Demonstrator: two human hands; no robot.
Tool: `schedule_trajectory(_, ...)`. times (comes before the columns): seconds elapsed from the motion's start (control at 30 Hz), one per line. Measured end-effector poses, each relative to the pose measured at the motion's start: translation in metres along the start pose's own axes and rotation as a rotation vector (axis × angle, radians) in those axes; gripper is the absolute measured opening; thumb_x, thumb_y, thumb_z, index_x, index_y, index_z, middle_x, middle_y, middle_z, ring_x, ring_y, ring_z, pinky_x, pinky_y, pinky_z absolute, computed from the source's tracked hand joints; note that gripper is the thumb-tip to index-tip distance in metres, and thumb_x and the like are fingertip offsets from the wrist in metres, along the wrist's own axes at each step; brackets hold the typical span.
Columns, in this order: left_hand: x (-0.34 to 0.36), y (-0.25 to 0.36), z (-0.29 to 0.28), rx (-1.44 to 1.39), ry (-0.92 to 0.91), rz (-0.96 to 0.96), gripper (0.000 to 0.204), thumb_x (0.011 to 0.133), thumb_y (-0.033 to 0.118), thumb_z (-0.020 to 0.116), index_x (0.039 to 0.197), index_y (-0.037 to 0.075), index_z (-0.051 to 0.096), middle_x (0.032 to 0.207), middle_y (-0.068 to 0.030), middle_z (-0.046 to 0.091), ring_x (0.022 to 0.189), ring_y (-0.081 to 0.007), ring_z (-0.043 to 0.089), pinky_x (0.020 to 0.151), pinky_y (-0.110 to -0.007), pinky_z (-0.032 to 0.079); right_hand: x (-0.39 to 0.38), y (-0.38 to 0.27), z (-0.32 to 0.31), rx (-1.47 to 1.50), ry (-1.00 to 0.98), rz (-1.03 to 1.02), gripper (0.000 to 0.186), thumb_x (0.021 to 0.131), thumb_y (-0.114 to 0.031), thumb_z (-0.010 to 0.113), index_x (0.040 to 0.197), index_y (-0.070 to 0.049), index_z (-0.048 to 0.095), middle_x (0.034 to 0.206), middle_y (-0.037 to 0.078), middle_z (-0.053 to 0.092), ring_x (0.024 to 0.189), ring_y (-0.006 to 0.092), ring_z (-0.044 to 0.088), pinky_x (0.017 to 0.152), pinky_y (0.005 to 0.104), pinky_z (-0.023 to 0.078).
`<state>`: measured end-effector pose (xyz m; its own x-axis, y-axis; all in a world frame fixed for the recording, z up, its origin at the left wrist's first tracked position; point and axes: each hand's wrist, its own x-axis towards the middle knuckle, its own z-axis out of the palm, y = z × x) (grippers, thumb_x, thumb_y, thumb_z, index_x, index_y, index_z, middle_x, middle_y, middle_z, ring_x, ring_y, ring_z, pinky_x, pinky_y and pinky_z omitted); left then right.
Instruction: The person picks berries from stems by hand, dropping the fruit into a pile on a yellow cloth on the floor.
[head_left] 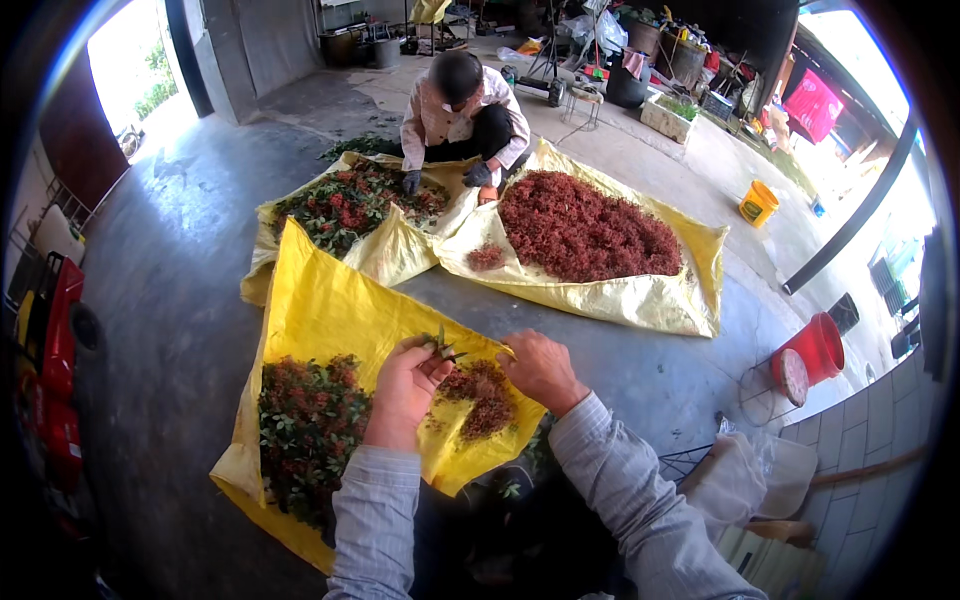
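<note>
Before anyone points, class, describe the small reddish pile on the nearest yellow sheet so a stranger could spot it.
Find the yellow sheet nearest the camera. Between the left hand and right hand lies the small reddish pile. Unlike the leafy heap to its left, it shows hardly any green.

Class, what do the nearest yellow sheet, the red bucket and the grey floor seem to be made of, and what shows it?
Yellow sheet: probably plastic, perhaps woven, slightly glossy; it stands in stiff folds.
Red bucket: likely smooth moulded plastic, judging by its even colour.
Grey floor: apparently smooth concrete, since it shows a bright sheen; a coating is possible.
</note>
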<state>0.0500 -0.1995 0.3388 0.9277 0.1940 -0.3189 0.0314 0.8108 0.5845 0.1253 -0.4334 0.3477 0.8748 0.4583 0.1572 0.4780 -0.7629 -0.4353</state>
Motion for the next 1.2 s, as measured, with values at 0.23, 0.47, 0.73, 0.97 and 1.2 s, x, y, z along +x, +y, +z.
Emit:
schedule_trajectory(0.23,0.000,-0.012,0.008,0.066,-0.002,-0.032,0.024,0.099,-0.002,0.063,0.121,0.001,0.055,0.117,-0.0193,0.072,0.108,-0.0368,0.075,0.093,-0.049,0.066,-0.002,-0.034,-0.025,0.651,0.058,0.113,0.024,0.101,-0.022,0.071,0.109,0.001,0.075,0.098,0.019,0.077,0.088,0.0301,0.077,0.077,0.0417,0.058)
schedule_trajectory(0.47,-0.006,-0.014,0.015,0.186,-0.023,-0.039,0.021,0.101,0.000,0.062,0.122,0.001,0.056,0.117,-0.0178,0.072,0.108,-0.0328,0.076,0.094,-0.047,0.066,-0.002,-0.031,-0.026,0.751,0.064,0.054,0.032,0.097,-0.024,0.077,0.114,0.004,0.075,0.103,0.016,0.080,0.092,0.0227,0.076,0.084,0.0370,0.059)
schedule_trajectory(0.73,-0.005,-0.036,0.020,0.408,-0.067,0.035,0.019,0.102,0.003,0.064,0.121,0.001,0.059,0.113,-0.0147,0.073,0.096,-0.0288,0.079,0.086,-0.043,0.068,-0.001,-0.024,-0.012,0.974,-0.041,0.137,0.030,0.099,-0.021,0.076,0.115,0.005,0.075,0.097,0.008,0.078,0.089,0.0147,0.072,0.080,0.0314,0.059)
schedule_trajectory(0.97,-0.014,-0.029,0.033,0.349,0.015,0.097,0.020,0.102,0.003,0.064,0.121,0.001,0.058,0.111,-0.0126,0.072,0.095,-0.0274,0.079,0.083,-0.040,0.067,-0.003,-0.010,-0.025,1.157,0.033,0.284,0.022,0.101,-0.016,0.073,0.110,0.004,0.075,0.094,0.005,0.076,0.084,0.0089,0.066,0.073,0.0270,0.054)
schedule_trajectory(1.2,-0.012,-0.033,0.030,0.516,0.044,0.161,0.018,0.101,0.003,0.065,0.118,0.001,0.060,0.111,-0.0129,0.073,0.090,-0.0245,0.077,0.078,-0.036,0.066,0.001,-0.009,-0.009,0.915,0.002,0.200,0.025,0.100,-0.017,0.076,0.110,0.005,0.076,0.091,0.005,0.077,0.082,0.0098,0.066,0.074,0.0287,0.054)
